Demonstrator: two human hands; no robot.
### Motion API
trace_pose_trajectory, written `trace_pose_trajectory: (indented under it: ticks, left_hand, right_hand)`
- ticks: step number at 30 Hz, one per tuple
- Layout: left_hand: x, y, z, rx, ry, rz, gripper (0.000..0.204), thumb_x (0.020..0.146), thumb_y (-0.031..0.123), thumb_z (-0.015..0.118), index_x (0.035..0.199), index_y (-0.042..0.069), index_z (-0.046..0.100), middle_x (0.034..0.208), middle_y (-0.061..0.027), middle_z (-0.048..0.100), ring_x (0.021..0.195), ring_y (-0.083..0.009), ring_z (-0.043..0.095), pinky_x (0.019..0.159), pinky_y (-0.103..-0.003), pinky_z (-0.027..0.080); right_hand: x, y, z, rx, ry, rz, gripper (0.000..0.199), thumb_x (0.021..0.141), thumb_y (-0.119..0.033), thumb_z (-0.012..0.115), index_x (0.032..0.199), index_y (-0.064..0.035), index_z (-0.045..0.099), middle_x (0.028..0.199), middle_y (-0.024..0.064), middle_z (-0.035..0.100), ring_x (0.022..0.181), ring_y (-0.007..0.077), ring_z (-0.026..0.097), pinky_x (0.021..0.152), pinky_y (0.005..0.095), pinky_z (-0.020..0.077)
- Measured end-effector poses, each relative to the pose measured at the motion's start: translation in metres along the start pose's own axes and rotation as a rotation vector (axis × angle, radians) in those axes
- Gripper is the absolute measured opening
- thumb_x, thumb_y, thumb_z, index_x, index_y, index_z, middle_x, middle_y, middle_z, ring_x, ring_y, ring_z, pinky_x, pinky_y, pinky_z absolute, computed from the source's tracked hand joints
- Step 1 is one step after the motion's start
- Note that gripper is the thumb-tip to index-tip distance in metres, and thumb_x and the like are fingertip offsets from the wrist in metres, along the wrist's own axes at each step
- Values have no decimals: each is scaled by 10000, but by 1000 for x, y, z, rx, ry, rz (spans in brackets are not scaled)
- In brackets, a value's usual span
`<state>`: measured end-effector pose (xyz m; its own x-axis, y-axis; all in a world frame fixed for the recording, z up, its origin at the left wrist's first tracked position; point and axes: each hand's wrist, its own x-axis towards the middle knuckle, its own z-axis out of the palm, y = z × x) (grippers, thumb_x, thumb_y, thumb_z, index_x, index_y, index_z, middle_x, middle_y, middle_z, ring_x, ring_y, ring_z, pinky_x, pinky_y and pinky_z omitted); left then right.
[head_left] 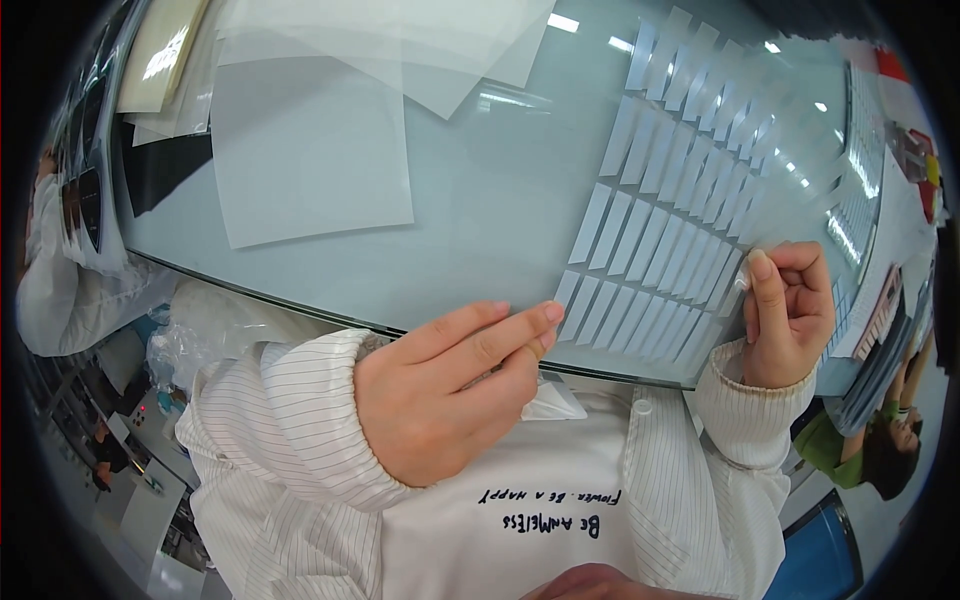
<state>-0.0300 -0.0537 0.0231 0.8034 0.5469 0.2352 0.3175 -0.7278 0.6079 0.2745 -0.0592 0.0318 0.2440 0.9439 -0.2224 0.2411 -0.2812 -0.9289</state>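
The clear sheet of white strips (700,190) lies on the glass table (500,200) toward two o'clock, its far edge lost in glare. Left hand (450,390) pinches its near corner; right hand (785,315), curled nearly closed, pinches a strip mostly hidden by fingers.

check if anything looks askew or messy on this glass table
The loose translucent sheets at the far left lie overlapped at different angles rather than squared up. The clear sheet of white strips is orderly, its strips in even rows; the left hand and right hand pinch its near edge.
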Motion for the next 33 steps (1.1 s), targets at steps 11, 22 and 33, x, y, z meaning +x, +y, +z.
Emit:
trace_pose_trajectory:
  ticks: [11, 22, 33]
  left_hand:
    - [0, 2, -1, 12, -13, -6, 77, 764, 7, 664, 832, -30, 655, 1126, -176, 690, 1185, -344, 649, 962, -416, 517]
    - [2, 4, 0, 3, 13, -25, 67, 770, 12, 670, 828, -20, 659, 1107, -162, 693, 1175, -333, 655, 961, -415, 513]
    - [3, 8, -2, -15, 6, -79, 29, 775, 4, 677, 799, 3, 661, 1081, -125, 701, 1179, -293, 658, 968, -391, 503]
  right_hand:
    - [-1, -2, 2, -13, -4, 2, 121, 958, -40, 666, 994, -27, 551, 776, 28, 644, 479, 2, 393, 453, 160, 280]
    - [-2, -3, 1, -17, 9, 29, 119, 958, -37, 662, 988, -29, 548, 767, 17, 634, 503, -5, 410, 468, 159, 289]
    - [-4, -6, 2, -18, 4, 55, 119, 950, -19, 657, 975, -24, 540, 785, 17, 625, 533, -3, 434, 491, 156, 308]
